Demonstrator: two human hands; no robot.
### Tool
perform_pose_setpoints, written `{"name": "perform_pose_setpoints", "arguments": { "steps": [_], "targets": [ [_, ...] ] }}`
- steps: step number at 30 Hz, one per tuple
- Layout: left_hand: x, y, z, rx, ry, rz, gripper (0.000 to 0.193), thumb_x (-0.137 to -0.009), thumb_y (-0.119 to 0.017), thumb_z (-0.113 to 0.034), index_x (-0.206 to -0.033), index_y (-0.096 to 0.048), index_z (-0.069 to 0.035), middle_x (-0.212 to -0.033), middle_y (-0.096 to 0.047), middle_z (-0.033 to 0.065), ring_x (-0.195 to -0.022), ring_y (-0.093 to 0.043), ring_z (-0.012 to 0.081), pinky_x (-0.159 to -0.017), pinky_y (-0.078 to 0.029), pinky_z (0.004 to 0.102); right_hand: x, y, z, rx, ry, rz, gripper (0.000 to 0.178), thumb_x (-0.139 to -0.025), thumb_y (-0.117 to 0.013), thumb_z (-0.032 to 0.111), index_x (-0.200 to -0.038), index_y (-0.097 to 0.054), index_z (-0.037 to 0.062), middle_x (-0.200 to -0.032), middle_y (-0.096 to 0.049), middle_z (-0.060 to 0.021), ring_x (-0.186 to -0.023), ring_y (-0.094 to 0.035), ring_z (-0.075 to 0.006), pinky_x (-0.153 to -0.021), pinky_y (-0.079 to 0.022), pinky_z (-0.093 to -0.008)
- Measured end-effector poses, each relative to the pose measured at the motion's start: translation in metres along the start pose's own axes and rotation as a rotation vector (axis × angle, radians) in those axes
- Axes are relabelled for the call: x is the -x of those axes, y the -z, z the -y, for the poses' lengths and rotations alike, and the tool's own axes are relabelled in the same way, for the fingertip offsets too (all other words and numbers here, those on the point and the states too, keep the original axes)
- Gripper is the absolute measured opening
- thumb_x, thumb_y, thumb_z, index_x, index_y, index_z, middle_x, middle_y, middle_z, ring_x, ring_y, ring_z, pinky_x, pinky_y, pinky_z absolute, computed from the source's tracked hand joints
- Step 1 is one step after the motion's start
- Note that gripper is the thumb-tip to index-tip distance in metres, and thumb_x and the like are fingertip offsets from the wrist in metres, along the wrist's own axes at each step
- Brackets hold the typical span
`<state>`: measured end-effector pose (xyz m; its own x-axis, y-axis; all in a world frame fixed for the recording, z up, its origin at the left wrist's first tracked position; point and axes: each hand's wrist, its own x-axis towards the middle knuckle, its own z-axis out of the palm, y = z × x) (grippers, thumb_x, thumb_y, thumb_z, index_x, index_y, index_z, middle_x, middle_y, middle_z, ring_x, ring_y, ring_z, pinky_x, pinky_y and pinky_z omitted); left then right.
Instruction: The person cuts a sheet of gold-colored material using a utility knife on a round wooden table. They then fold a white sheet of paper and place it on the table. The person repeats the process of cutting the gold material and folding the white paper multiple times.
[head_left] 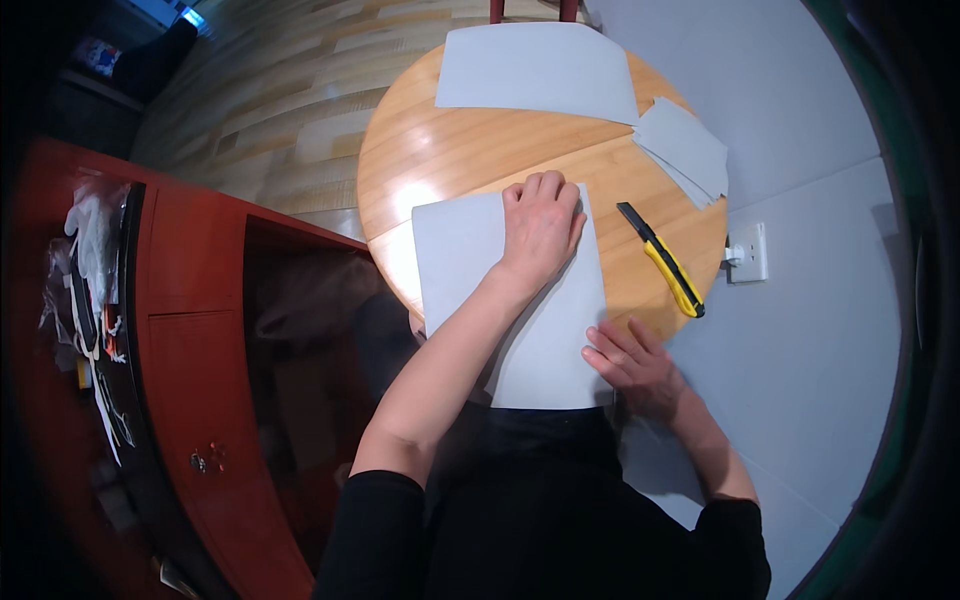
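Observation:
A white sheet of paper (550, 350) lies on the round wooden table (480, 150), its near part reaching past the table's edge toward my lap. My left hand (540, 225) rests at the sheet's far edge with its fingers bent and close together over the paper; the fingertips are hidden. At the sheet's near right edge, my right hand (645, 375) has its fingers stretched out, their tips by the paper. To the right of the sheet lies a yellow and black utility knife (662, 262), touched by neither hand.
Another large white sheet (535, 70) lies at the table's far side. Several smaller white pieces (685, 145) overlap at the far right rim. A wall socket with a plug (747, 252) is close on the right. On the left stands a red cabinet (195, 255) with clutter on top.

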<state>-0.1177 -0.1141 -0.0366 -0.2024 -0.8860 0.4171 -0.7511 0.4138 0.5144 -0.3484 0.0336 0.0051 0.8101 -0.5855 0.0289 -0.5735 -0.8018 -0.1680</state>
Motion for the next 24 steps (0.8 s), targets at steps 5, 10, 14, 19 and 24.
{"name": "perform_pose_setpoints", "arguments": {
  "steps": [5,10,14,19,24],
  "targets": [
    [0.011,0.0,0.007,0.081,-0.083,-0.033,0.025,-0.081,-0.078,-0.013,-0.101,-0.066,-0.005,-0.106,-0.06,0.0122,-0.108,-0.059,0.031,-0.099,-0.042,0.0449,0.004,-0.03,-0.009,0.066,0.15,-0.15,0.046,-0.091,-0.058,0.009,-0.137,-0.063,0.0145,-0.149,-0.059,-0.0064,-0.142,-0.053,-0.025,-0.121,-0.037,-0.0463],
    [0.022,0.018,0.005,0.028,-0.068,0.031,0.033,-0.08,-0.079,-0.021,-0.108,-0.068,-0.007,-0.114,-0.063,0.0102,-0.118,-0.057,0.0295,-0.107,-0.039,0.0485,-0.003,-0.023,-0.006,-0.052,0.126,-0.165,0.048,-0.084,-0.062,0.005,-0.132,-0.069,0.0105,-0.144,-0.063,-0.0089,-0.139,-0.056,-0.0279,-0.119,-0.041,-0.0463],
    [0.03,0.03,0.006,0.021,-0.08,0.099,0.038,-0.079,-0.08,-0.023,-0.111,-0.065,-0.007,-0.12,-0.062,0.0098,-0.12,-0.056,0.0289,-0.11,-0.038,0.0487,-0.005,-0.009,-0.001,-0.125,0.087,-0.045,0.06,-0.075,-0.065,0.003,-0.134,-0.067,0.0085,-0.146,-0.061,-0.0103,-0.139,-0.055,-0.0299,-0.118,-0.042,-0.0498],
    [0.037,0.031,0.015,0.113,-0.081,0.115,0.04,-0.079,-0.081,-0.022,-0.11,-0.062,-0.006,-0.121,-0.058,0.0121,-0.121,-0.054,0.0311,-0.111,-0.038,0.0477,-0.009,-0.002,0.005,-0.167,0.082,-0.069,0.065,-0.07,-0.064,-0.002,-0.134,-0.067,0.0081,-0.145,-0.061,-0.0109,-0.14,-0.054,-0.0311,-0.116,-0.044,-0.0534],
    [0.044,0.027,0.016,0.119,-0.079,0.033,0.038,-0.079,-0.08,-0.022,-0.107,-0.061,-0.005,-0.121,-0.058,0.013,-0.123,-0.053,0.032,-0.111,-0.038,0.0472,-0.027,0.033,0.004,-0.239,0.04,0.106,0.055,-0.071,-0.06,-0.009,-0.123,-0.07,0.0066,-0.135,-0.066,-0.0129,-0.128,-0.061,-0.0328,-0.108,-0.049,-0.0489]
  ]
}}
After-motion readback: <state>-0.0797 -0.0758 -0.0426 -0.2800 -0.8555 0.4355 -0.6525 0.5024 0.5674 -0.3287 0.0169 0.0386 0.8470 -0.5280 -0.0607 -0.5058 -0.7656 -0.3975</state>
